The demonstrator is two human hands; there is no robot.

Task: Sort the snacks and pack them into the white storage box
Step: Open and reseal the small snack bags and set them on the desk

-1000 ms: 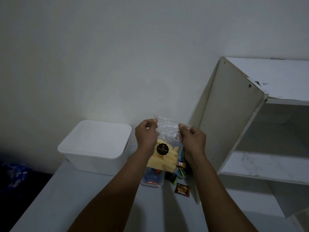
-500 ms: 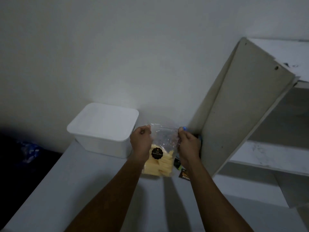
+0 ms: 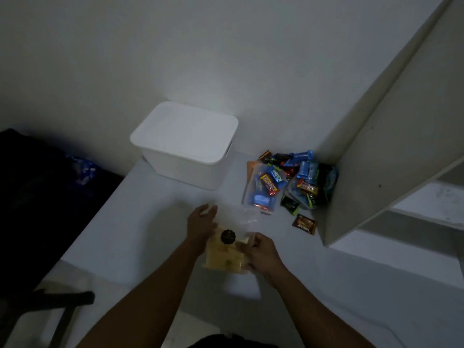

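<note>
Holding one clear snack bag [image 3: 226, 254]: right hand [image 3: 261, 252] gripping, left hand [image 3: 200, 223] open alongside.

One white storage box [image 3: 184, 144] with its lid on stands at the far left of the worktop [image 3: 326, 285], and one clear bag of yellow snack pieces [image 3: 226, 252] with a single round dark sticker lies near the front — two hands are on it, the left hand [image 3: 200, 222] and the right hand [image 3: 262, 253]. To the right sits one heap of small wrapped snacks [image 3: 293, 179] — too jumbled to count exactly, though at least four blue wrappers show. One brown sachet [image 3: 304, 223] lies apart on the near side of the heap, and one white shelf unit [image 3: 391, 146] stands at the right.
</note>
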